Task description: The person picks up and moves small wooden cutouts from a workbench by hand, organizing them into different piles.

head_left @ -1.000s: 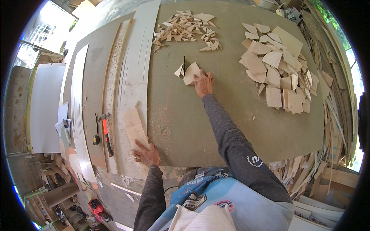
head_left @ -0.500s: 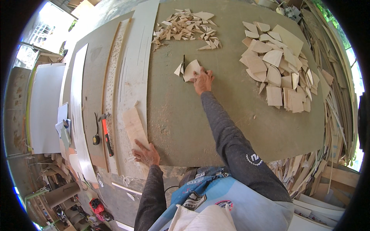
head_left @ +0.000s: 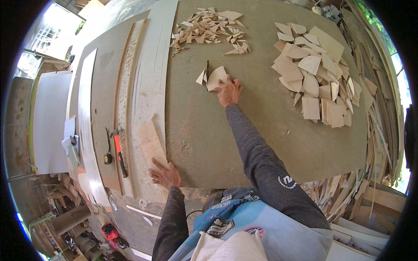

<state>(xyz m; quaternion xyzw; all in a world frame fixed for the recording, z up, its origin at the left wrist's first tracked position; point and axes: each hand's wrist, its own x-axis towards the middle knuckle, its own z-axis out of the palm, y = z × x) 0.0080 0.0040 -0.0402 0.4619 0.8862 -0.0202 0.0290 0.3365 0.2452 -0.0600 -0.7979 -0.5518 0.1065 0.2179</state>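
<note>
A thin pale wood piece with a curved edge [head_left: 216, 78] lies flat on the table, held down and gripped at its near right edge by the bent fingers of my right hand [head_left: 229, 91]. Its left side meets a narrow dark upright blade [head_left: 207, 75] standing out of the table top. Just left of that blade is a small triangular offcut [head_left: 200, 77]. My left hand [head_left: 165, 174] rests with spread fingers on the near end of a long wooden board [head_left: 151, 141], holding nothing.
At the right lies a heap of flat wood pieces [head_left: 310, 65]; small pointed offcuts [head_left: 204, 27] are piled at the far side. A hammer [head_left: 120, 152] and a tape measure [head_left: 108, 158] lie to the left. Stacked planks [head_left: 383, 108] run along the right side.
Both hands stay in about the same places. The whole view has shifted very slightly; the wood piece still sits against the blade.
</note>
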